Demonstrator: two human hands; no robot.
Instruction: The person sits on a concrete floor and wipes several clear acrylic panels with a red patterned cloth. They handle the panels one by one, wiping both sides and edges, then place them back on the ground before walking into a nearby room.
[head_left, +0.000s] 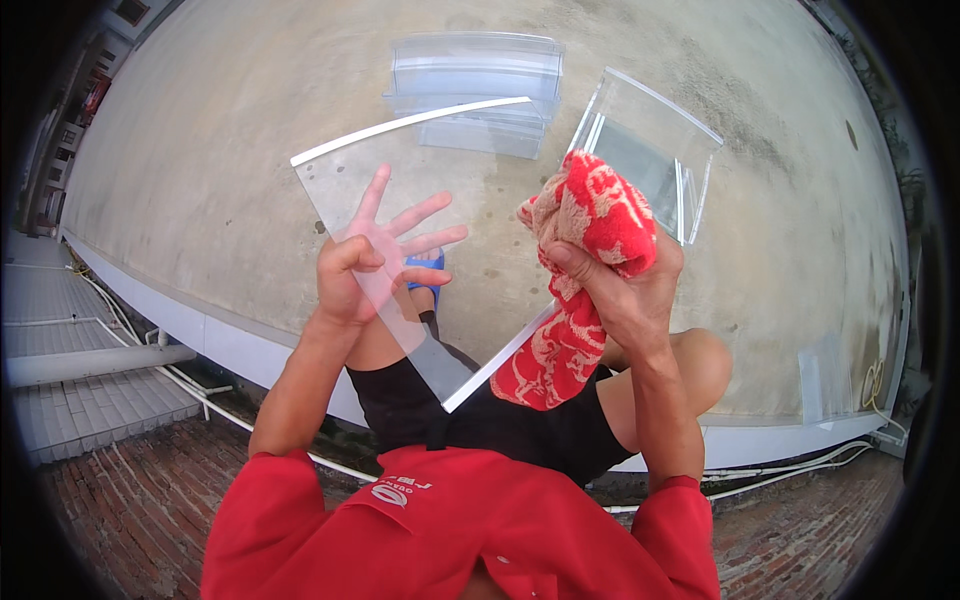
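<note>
A clear glass shelf panel (472, 180) with white trim along two opposite edges is held up, tilted, above my lap. My left hand (375, 259) grips its left edge, thumb on the near face and spread fingers showing through from behind. In my right hand (634, 292) is a bunched red-and-beige patterned towel (600, 217), whose loose end hangs down over the near trim. The towel hides the panel's right side, so whether the right fingers also touch the glass cannot be seen.
Clear plastic bins (476, 75) lie ahead on the concrete floor (285, 97). Right of them sits a clear drawer (660, 101) with white-trimmed glass panels. A transparent sheet (825, 375) lies far right, near a cord (872, 386). Behind me runs the raised floor's edge (247, 322), with pipes (97, 365) below.
</note>
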